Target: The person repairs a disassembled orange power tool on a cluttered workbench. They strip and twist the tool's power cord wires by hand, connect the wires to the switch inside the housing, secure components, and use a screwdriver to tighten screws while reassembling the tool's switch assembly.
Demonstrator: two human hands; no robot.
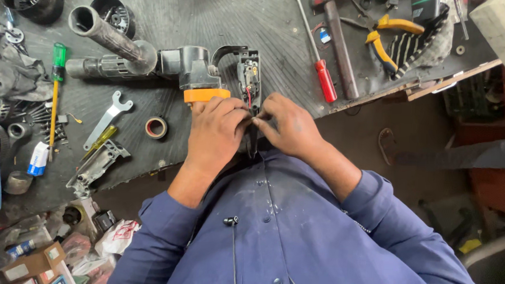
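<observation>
At the near edge of the desk [224,14], a big power drill [193,70] is lying on its side, handle shell open. Both the left hand [215,131] and the right hand [291,127] are pinching thin wires [248,97] at the handle. Those look limp and fragile; the drill looks heavy, best gripped by its barrel.

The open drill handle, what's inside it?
Inside the open handle a switch block and a red wire show. Its lower end is covered by the left hand and right hand.
</observation>
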